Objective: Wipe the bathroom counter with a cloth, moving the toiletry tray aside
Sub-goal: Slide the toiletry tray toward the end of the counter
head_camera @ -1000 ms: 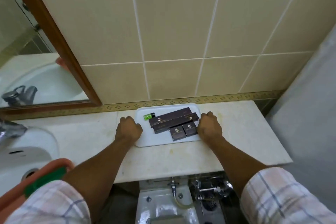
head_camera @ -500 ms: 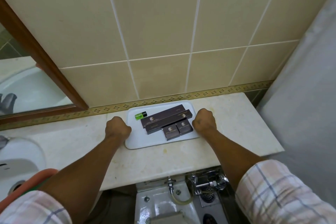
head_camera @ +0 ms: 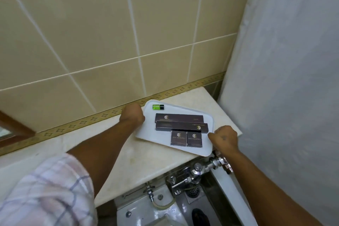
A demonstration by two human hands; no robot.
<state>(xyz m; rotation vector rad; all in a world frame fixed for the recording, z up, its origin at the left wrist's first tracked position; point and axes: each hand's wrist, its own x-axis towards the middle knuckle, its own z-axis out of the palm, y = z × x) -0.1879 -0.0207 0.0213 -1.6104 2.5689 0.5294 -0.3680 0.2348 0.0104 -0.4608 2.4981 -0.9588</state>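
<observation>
A white toiletry tray (head_camera: 149, 135) sits at the right end of the cream stone counter (head_camera: 128, 167), its near right corner reaching over the front edge. On it lie two long dark boxes (head_camera: 180, 124), two small dark boxes (head_camera: 186, 139) and a small green bottle (head_camera: 157, 107). My left hand (head_camera: 132, 115) grips the tray's left edge, fingers curled. My right hand (head_camera: 224, 138) grips its right edge. No cloth is in view.
A beige tiled wall (head_camera: 110, 42) with a patterned gold border runs behind the counter. A white shower curtain (head_camera: 293, 79) hangs close on the right. Below the counter's front edge are a chrome flush valve (head_camera: 205, 168) and a white toilet (head_camera: 150, 213). A wooden mirror frame (head_camera: 14, 128) shows at far left.
Both hands have carried the tray to the right along the counter, and it has turned so its right corner hangs over the front edge. The view has swung right; the sink is out of frame.
</observation>
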